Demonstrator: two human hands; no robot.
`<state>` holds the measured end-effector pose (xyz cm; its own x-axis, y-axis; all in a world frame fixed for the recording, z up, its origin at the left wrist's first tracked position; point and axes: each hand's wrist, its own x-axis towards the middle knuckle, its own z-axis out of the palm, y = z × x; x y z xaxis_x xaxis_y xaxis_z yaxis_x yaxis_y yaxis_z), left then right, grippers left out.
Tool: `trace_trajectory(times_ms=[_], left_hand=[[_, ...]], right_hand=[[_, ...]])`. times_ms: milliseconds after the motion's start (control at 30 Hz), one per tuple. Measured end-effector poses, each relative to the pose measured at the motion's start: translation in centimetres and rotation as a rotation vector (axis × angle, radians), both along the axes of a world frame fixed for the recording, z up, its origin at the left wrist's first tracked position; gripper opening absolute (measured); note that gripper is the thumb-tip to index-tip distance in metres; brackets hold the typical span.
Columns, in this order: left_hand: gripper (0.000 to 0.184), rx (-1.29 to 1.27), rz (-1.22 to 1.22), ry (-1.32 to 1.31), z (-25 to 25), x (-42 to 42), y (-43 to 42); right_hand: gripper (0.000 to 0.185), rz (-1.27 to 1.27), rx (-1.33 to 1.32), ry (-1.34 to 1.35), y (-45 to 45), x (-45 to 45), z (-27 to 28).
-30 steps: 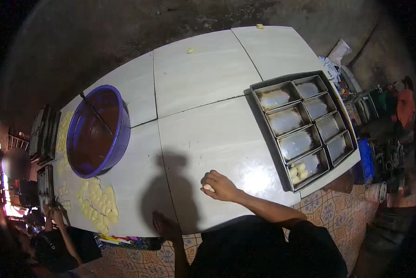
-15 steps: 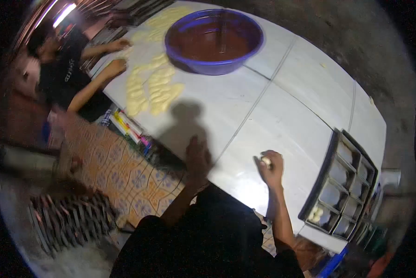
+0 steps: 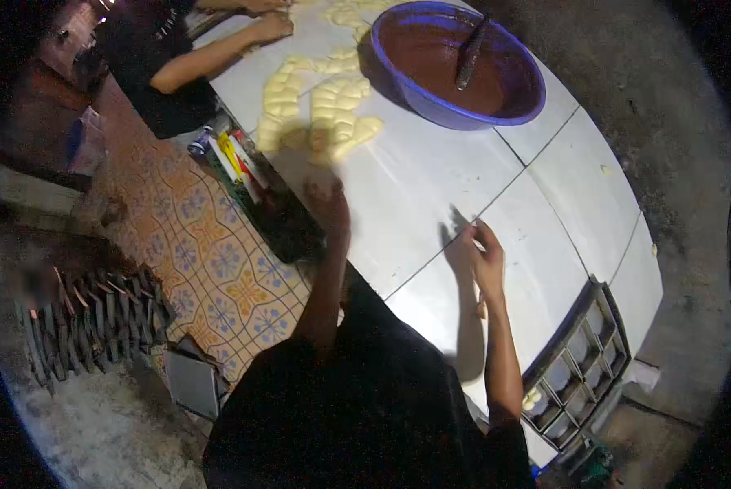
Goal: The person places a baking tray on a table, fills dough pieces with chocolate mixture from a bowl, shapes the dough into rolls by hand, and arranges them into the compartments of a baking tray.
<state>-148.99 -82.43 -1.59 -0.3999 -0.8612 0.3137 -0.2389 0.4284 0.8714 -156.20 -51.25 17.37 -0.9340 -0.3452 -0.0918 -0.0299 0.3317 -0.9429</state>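
My left hand [image 3: 327,205] lies in shadow over the table's near edge, its fingers stretched toward the cut pale dough pieces [image 3: 337,110]. Whether the fingertips touch the dough is hard to make out. My right hand [image 3: 486,254] hovers over the white tiled tabletop [image 3: 431,187], fingers apart, no dough visible in it. To its lower right stands a dark metal multi-compartment baking tin [image 3: 573,371], with a few small dough pieces [image 3: 532,399] in one compartment.
A purple basin [image 3: 463,118] of brown mixture, with a dark-handled utensil [image 3: 469,57] in it, stands at the back. At upper left, a co-worker's hand [image 3: 272,27] is near more dough. A box of packets [image 3: 239,163] sits beside the table. Stacked dark slats [image 3: 96,322] lie lower left.
The view has swung left. My left hand has moved forward to the dough pieces. The small dough piece seen in my right hand no longer shows, and its fingers have opened.
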Motion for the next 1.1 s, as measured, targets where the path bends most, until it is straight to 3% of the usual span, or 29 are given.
trace_trajectory(times_ms=[33,67,100,133,167,200,233,333,367,467,500,533,567,600,633,667,700,733,767,800,833,900,933,1000,1100], left_hand=[[0.066,0.125,-0.021,0.111,2.4,-0.8,-0.2],[0.066,0.247,-0.032,0.227,5.1,-1.6,-0.3],[0.066,0.448,0.029,0.489,5.7,-4.0,-0.4],[0.065,0.527,0.100,0.540,7.1,-5.4,-0.7],[0.065,0.602,0.175,0.597,8.7,-6.8,-0.9],[0.064,0.554,0.261,0.441,11.9,-7.2,-1.2],[0.063,0.504,0.347,0.282,13.4,-7.7,-1.8],[0.054,0.688,0.430,0.451,9.2,-9.3,-4.7],[0.051,0.723,0.385,0.390,8.9,-9.4,-5.2],[0.041,0.764,0.214,0.224,8.6,-8.8,-5.0],[0.038,0.738,0.147,0.184,7.9,-8.6,-5.1],[0.037,0.693,0.150,0.131,11.6,-7.7,-3.7],[0.036,0.644,0.146,0.078,13.5,-7.4,-3.0],[0.037,0.608,0.145,0.172,11.5,-7.4,-2.9],[0.039,0.575,0.135,0.257,8.1,-7.3,-3.0],[0.041,0.532,0.129,0.242,8.4,-7.5,-3.1],[0.043,0.489,0.125,0.227,8.8,-7.8,-3.3],[0.045,0.436,0.127,0.111,14.6,-8.1,-3.2],[0.048,0.454,0.147,0.163,14.0,-8.7,-3.4],[0.051,0.471,0.166,0.215,13.4,-9.3,-3.5],[0.055,0.559,0.210,0.435,8.9,-9.5,-4.3],[0.061,0.848,0.093,0.589,5.1,-8.7,-7.5],[0.062,0.933,-0.031,0.685,1.3,-7.8,-10.2],[0.064,0.943,-0.077,0.654,-1.6,-9.2,-11.8],[0.065,0.638,0.214,0.354,-1.8,-10.7,-9.5]], right_hand=[[0.047,0.087,-0.073,-0.066,-2.8,-0.9,1.5],[0.050,0.218,-0.127,0.014,-4.2,-3.2,-1.4],[0.052,0.271,-0.009,0.067,-6.6,-5.0,-1.4],[0.053,0.296,-0.177,-0.090,-9.7,-6.6,-2.1],[0.053,0.349,-0.059,0.140,-11.9,-8.8,-4.4],[0.054,0.376,0.035,0.083,-14.3,-10.5,-3.8],[0.053,0.367,-0.037,0.020,-16.8,-11.5,-3.2],[0.051,0.393,-0.034,-0.064,-23.4,-14.2,-1.3],[0.051,0.442,0.103,-0.004,-25.7,-15.5,-0.9],[0.059,0.396,0.108,0.166,-32.7,-20.4,-5.2],[0.065,0.389,0.095,0.053,-33.8,-20.2,-4.1],[0.073,0.375,0.084,-0.058,-34.9,-19.9,-2.9],[0.072,0.418,0.098,0.192,-36.8,-21.6,-6.2],[0.071,0.427,0.121,0.453,-38.8,-23.4,-9.5],[0.068,0.490,0.146,0.286,-39.1,-23.4,-9.1],[0.065,0.540,0.184,0.122,-39.5,-23.2,-8.4],[0.061,0.620,0.209,-0.240,-38.8,-22.7,-6.0],[0.055,0.745,0.330,-0.194,-37.3,-21.3,-0.6],[0.055,0.925,0.309,0.010,-37.9,-22.9,-4.2],[0.055,0.904,0.281,0.283,-36.9,-22.0,-3.2],[0.051,0.809,0.222,0.511,-36.0,-21.4,-3.5],[0.058,0.673,0.201,0.696,-35.0,-20.9,-5.0],[0.060,0.652,0.191,0.674,-34.8,-20.9,-5.6],[0.063,0.730,0.101,0.400,-34.7,-20.6,-7.5],[0.067,0.853,-0.221,-0.101,-34.9,-19.6,-10.4]])
